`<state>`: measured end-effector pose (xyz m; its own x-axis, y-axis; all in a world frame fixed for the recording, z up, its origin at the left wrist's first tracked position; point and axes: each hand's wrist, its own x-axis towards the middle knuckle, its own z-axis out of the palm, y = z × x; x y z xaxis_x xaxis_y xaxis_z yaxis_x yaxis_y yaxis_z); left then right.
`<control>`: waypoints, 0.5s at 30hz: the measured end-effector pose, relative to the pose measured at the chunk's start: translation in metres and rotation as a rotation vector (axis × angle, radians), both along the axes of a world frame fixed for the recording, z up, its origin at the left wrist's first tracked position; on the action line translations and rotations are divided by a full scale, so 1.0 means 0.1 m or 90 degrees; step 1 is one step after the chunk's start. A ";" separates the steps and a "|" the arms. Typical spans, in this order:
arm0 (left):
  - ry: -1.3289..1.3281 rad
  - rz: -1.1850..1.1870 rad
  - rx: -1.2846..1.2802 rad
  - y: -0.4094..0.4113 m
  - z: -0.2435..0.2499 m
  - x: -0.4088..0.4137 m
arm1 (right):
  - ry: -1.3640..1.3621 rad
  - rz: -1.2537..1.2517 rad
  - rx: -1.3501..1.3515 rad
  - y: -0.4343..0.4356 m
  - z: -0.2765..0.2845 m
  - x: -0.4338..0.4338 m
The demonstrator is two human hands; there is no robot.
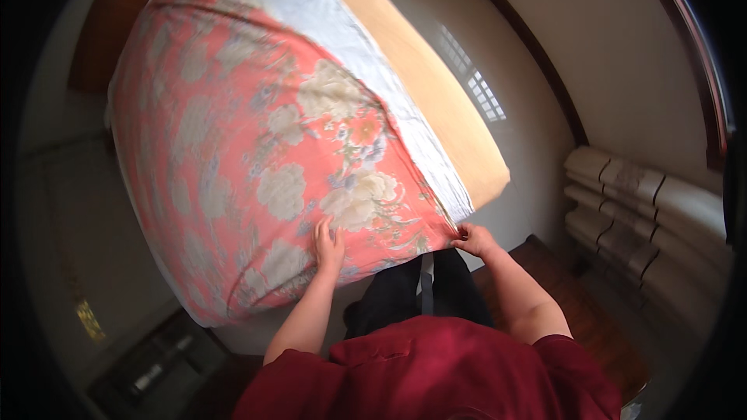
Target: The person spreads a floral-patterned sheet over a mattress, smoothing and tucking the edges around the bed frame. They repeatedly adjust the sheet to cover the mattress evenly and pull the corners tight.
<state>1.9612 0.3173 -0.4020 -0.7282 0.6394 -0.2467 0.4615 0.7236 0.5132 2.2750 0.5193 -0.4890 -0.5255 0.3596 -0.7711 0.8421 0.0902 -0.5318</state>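
Observation:
A coral-red fabric cover [245,146] printed with large pale flowers spreads over most of a bed. White bedding [327,17] shows beyond its right edge, and a tan mattress side or underlayer [443,111] shows past that. My right hand [475,240] pinches the cover's corner at the near right of the bed, close to my waist. My left hand [330,247] rests on the cover near its front edge, fingers slightly apart and holding nothing that I can see. The fabric lies in soft creases near the left hand, and its far edge is bunched in a dark fold.
Stacked beige rolls or folded bundles with dark bands [630,198] stand at the right by the wall. A brown wooden surface [566,303] lies low at my right. A wooden headboard or panel [111,23] rises at the far left. Dark furniture [157,361] sits at the lower left.

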 end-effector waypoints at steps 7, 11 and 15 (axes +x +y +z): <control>0.065 0.061 -0.201 -1.37 -0.11 0.21 | 0.016 -0.072 -0.046 0.10 0.09 -0.89; 0.028 0.125 -0.188 -1.24 -0.18 0.45 | 0.069 -0.141 -0.085 0.19 -0.02 -1.43; 0.027 0.124 -0.127 -0.99 -0.07 0.64 | 0.106 -0.169 -0.082 0.31 0.01 -1.90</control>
